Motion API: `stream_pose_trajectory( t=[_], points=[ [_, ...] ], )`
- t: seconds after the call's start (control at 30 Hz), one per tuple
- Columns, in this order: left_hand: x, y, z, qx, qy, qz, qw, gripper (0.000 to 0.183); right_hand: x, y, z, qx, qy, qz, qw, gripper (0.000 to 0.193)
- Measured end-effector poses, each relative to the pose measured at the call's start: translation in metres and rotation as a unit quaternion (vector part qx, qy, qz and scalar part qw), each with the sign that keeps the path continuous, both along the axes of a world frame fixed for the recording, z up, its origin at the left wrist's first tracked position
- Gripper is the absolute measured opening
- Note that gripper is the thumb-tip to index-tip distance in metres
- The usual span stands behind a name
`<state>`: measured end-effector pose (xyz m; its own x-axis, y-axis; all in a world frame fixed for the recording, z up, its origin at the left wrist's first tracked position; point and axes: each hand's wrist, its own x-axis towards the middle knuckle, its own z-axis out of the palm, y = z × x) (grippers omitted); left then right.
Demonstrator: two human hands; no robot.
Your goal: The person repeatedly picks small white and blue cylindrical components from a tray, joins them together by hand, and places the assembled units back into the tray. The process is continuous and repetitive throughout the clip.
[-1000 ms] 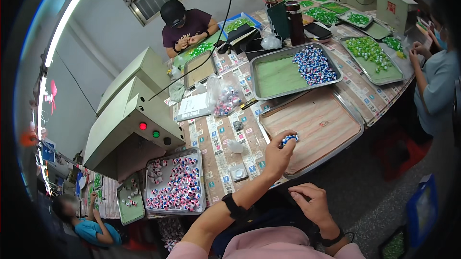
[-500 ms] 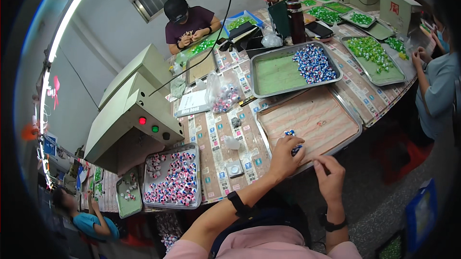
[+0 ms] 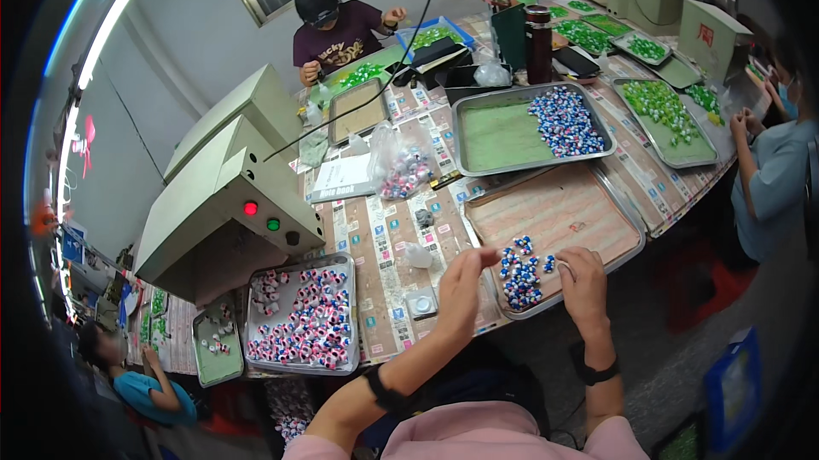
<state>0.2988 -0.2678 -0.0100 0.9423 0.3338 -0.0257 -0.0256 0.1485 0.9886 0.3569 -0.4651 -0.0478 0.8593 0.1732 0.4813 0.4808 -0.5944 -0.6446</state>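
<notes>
A cluster of small blue, white and red pieces (image 3: 521,279) lies at the near left corner of a tray lined with pinkish striped sheet (image 3: 554,212). At the left of the cluster is my left hand (image 3: 461,294), its fingers stretched out and nothing visible in it. My right hand (image 3: 585,285) is to the right of the cluster, above the tray's near edge, with thumb and fingertips pinched together. What they hold, if anything, is too small to make out. Behind sits a metal tray with a green base (image 3: 499,134), piled with similar blue-white pieces (image 3: 570,123) at its right.
To the left, a tray of pink-white pieces (image 3: 307,315) stands before a beige box machine (image 3: 230,212) with red and green lights. A clear bag (image 3: 401,171), a notebook (image 3: 343,180) and a dark flask (image 3: 538,46) stand farther back. Co-workers sit around the table.
My left hand has drawn back to the left, and loose blue-white pieces now lie spread in the near tray. My right hand has moved up over the tray's edge. The view has shifted slightly.
</notes>
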Motion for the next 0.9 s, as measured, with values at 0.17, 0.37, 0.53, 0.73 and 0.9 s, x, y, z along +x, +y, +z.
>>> stream_pose_trajectory(
  t=[0.17,0.37,0.53,0.73,0.9],
  points=[
    [-0.104,0.079,0.031,-0.055,0.043,0.021,0.997,0.030,0.019,0.013,-0.012,-0.077,-0.009,0.050,0.996,0.020],
    [-0.200,0.170,0.043,0.098,0.085,0.159,0.979,0.025,0.021,0.006,-0.021,-0.057,0.074,0.116,0.989,0.019],
    [-0.257,0.264,0.028,0.236,0.133,0.312,0.911,0.014,0.027,0.001,-0.022,-0.052,0.156,0.081,0.983,0.021],
    [-0.276,0.365,-0.007,0.405,0.158,0.366,0.823,0.021,0.027,0.001,-0.025,-0.016,0.150,0.007,0.989,0.021],
    [-0.243,0.383,-0.022,0.602,0.160,0.229,0.748,0.049,-0.016,0.035,0.023,0.088,0.236,-0.001,0.968,0.015]
  ],
)
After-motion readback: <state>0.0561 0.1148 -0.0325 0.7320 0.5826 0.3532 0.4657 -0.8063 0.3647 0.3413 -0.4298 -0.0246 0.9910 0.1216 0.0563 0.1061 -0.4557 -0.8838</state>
